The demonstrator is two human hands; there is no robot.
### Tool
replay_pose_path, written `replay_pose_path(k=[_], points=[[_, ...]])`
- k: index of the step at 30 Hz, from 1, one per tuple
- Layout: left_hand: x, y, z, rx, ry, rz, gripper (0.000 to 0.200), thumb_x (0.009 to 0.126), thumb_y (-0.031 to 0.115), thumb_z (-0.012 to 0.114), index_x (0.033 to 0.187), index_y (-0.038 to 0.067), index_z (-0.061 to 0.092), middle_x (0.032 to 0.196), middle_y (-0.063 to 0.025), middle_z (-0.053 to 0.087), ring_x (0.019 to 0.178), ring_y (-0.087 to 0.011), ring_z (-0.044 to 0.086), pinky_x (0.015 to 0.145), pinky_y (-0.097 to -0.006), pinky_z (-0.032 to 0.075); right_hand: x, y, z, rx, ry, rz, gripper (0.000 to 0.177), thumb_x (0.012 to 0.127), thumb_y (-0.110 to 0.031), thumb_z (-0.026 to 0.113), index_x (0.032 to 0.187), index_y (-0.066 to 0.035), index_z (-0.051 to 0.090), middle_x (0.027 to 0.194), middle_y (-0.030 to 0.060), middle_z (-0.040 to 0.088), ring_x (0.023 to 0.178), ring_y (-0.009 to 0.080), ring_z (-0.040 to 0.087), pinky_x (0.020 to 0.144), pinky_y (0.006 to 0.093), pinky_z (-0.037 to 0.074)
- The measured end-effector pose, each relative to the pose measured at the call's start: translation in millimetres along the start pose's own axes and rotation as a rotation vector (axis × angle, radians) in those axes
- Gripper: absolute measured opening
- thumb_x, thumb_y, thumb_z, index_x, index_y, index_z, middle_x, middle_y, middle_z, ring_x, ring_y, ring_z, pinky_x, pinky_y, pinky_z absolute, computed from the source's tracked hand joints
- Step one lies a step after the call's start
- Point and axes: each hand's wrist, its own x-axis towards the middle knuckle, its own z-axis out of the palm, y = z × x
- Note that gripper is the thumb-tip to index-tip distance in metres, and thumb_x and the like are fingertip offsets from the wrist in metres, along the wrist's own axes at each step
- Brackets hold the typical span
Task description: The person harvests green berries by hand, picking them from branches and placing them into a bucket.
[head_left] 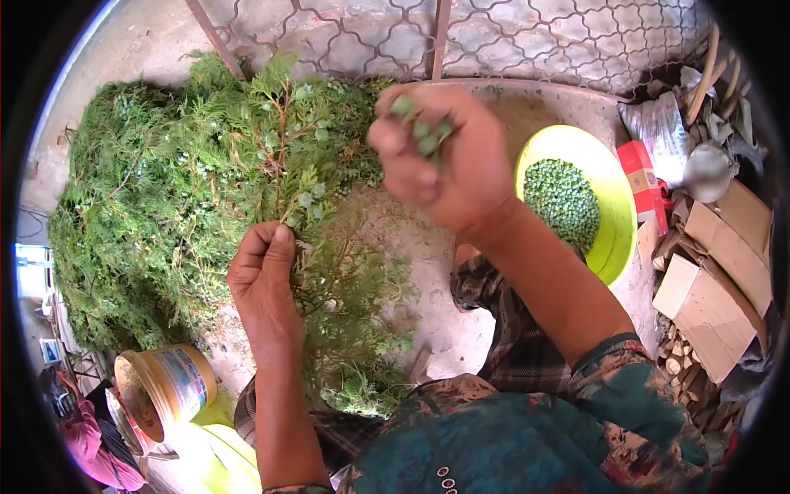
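My left hand pinches the lower stem of an upright leafy conifer branch, with thumb and forefinger closed on it. Pale green seed cones dot that branch. Up and to the right, my right hand is curled around several green seed cones, which show between its fingers; the hand is slightly blurred. Behind my left hand rises a large heap of cut conifer branches. To the right of my right forearm stands a yellow-green basin partly filled with loose green cones.
A metal lattice fence runs along the back. Flattened cardboard, a red box and a clear plastic bag lie at right. A yellow bucket rests at lower left, near a person in pink.
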Motion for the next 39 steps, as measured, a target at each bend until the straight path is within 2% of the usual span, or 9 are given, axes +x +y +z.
replay_pose_path(k=[5,7,8,11,24,27,29,33,39], points=[[-1.0,0.6,2.3,-0.014,-0.022,-0.032,0.015,0.087,0.019,0.055,0.081,0.006,0.057,0.066,0.0049,0.047,0.059,-0.003,0.042,0.053,-0.0175,0.034,-6.0,32.7,11.3,-0.849,0.028,-0.133,0.017,0.085,-0.021,0.059,0.087,-0.005,0.055,0.07,0.0026,0.055,0.048,0.0058,0.044,0.042,0.023,0.036],[0.3,-2.7,0.8,-0.039,-0.05,0.022,0.014,0.087,0.02,0.056,0.082,0.006,0.057,0.067,0.0045,0.049,0.06,-0.0036,0.043,0.055,-0.0176,0.036,-4.4,43.6,7.4,-1.336,-0.086,-0.546,0.018,0.083,-0.018,0.061,0.093,-0.004,0.055,0.074,0.007,0.058,0.058,0.0135,0.055,0.053,0.0273,0.045],[0.0,-2.1,1.1,-0.037,-0.052,0.024,0.014,0.087,0.02,0.056,0.082,0.006,0.057,0.067,0.0045,0.049,0.06,-0.0036,0.043,0.055,-0.0176,0.036,-6.3,44.5,8.8,-1.432,-0.043,-0.515,0.022,0.082,-0.018,0.061,0.098,-0.004,0.055,0.08,0.0112,0.06,0.069,0.0227,0.061,0.063,0.0301,0.048],[-2.6,-0.8,2.2,-0.034,-0.005,-0.008,0.014,0.087,0.02,0.057,0.084,0.006,0.058,0.069,0.0042,0.05,0.061,-0.0043,0.044,0.057,-0.0186,0.038,0.4,53.0,5.5,-1.442,-0.024,-0.689,0.016,0.081,-0.015,0.055,0.089,-0.003,0.05,0.07,0.019,0.055,0.066,0.039,0.055,0.057,0.0429,0.044],[-8.7,6.3,5.4,-0.043,0.014,0.023,0.011,0.086,0.013,0.056,0.081,0.003,0.059,0.066,0.0071,0.045,0.061,-0.0019,0.033,0.055,-0.0172,0.026,26.3,49.5,-13.8,-2.063,-0.063,-1.038,0.007,0.076,-0.011,0.052,0.076,-0.008,0.046,0.061,0.0093,0.05,0.051,0.0197,0.055,0.041,0.0326,0.042],[-7.0,1.2,-0.2,-0.053,0.023,0.02,0.011,0.086,0.015,0.056,0.084,0.004,0.059,0.068,0.0043,0.048,0.063,-0.0048,0.039,0.057,-0.0192,0.032,36.5,19.2,-16.1,-1.454,0.226,-1.107,0.007,0.08,-0.013,0.051,0.078,-0.008,0.047,0.062,0.008,0.051,0.044,0.0132,0.047,0.035,0.0283,0.036],[-7.2,0.2,-3.8,-0.079,0.039,0.029,0.012,0.086,0.017,0.056,0.086,0.005,0.058,0.07,0.002,0.05,0.063,-0.0072,0.044,0.057,-0.021,0.036,17.1,2.0,-2.9,-0.248,0.122,-0.097,0.01,0.083,-0.017,0.049,0.079,-0.007,0.049,0.064,0.0056,0.053,0.041,0.0088,0.039,0.033,0.0236,0.03],[-7.4,0.6,-2.0,-0.126,0.032,0.035,0.013,0.087,0.017,0.056,0.086,0.004,0.057,0.069,0.0018,0.049,0.063,-0.0072,0.043,0.056,-0.0211,0.036,3.0,19.8,-5.1,-0.067,-0.002,0.065,0.019,0.087,-0.023,0.047,0.083,-0.006,0.054,0.069,0.0032,0.056,0.04,0.0046,0.037,0.033,0.0198,0.029],[-7.4,0.9,-2.1,-0.116,-0.01,0.073,0.013,0.087,0.017,0.056,0.086,0.005,0.057,0.069,0.0019,0.05,0.063,-0.0066,0.042,0.057,-0.0211,0.035,-6.5,33.9,18.0,-0.498,0.089,0.176,0.023,0.086,-0.026,0.06,0.085,-0.005,0.053,0.064,-0.0002,0.051,0.039,0.0019,0.033,0.035,0.0193,0.024]])
